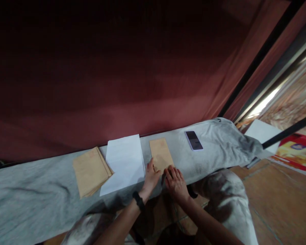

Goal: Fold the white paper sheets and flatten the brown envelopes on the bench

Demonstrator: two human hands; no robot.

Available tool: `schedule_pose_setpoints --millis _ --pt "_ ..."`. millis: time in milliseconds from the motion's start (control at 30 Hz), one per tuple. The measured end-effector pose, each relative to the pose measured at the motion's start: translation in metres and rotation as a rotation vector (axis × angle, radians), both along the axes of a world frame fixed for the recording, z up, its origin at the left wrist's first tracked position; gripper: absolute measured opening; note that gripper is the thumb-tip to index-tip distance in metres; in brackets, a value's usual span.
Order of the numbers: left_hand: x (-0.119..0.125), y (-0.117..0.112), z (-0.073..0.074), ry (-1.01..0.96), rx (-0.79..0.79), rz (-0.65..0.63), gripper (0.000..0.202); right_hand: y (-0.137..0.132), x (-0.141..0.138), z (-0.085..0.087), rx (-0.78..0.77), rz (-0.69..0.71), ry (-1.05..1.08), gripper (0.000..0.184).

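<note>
A narrow brown envelope [161, 152] lies on the grey cloth in front of me, its near end under my hands. My left hand [151, 177], with a dark band on the wrist, grips its lower left edge, the thumb reaching toward the near end. At the lower right corner, the fingers of my right hand [175, 182] are bent over the near edge and press the paper there. To the left lies a stack of white paper sheets [124, 161]. Partly over that stack's left edge rests a fanned pile of brown envelopes [91, 173].
A phone [194, 140] with a pale purple edge lies right of the envelope. Grey cloth [35, 190] covers the long narrow surface. Behind it hangs a dark red curtain [142, 92]. A black pole [260, 61] slants at right, above a tiled floor [283, 204].
</note>
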State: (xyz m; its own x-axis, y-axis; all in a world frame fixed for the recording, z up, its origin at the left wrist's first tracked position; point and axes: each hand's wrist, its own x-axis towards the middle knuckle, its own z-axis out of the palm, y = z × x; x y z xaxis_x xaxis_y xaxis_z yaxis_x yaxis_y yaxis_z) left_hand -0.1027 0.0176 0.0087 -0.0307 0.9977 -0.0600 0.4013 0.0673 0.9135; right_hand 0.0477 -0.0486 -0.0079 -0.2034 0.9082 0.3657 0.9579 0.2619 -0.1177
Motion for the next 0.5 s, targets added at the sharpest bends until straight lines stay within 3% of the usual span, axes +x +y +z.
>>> schedule_pose_setpoints --millis 133,300,367,500 --pt "-0.002 0.005 0.004 -0.206 -0.141 0.111 0.077 0.005 -0.006 0.013 -0.059 -0.042 -0.006 0.043" --pt "0.006 -0.007 0.032 -0.527 -0.115 -0.041 0.050 0.022 -0.004 0.032 -0.194 -0.085 0.145 0.046" --pt "0.009 -0.011 0.044 -0.564 -0.135 -0.060 0.048 0.031 0.002 0.036 -0.245 -0.109 0.406 0.045" --pt "0.011 -0.017 0.048 -0.546 -0.159 -0.020 0.053 0.046 0.007 0.034 -0.367 -0.175 1.283 0.036"
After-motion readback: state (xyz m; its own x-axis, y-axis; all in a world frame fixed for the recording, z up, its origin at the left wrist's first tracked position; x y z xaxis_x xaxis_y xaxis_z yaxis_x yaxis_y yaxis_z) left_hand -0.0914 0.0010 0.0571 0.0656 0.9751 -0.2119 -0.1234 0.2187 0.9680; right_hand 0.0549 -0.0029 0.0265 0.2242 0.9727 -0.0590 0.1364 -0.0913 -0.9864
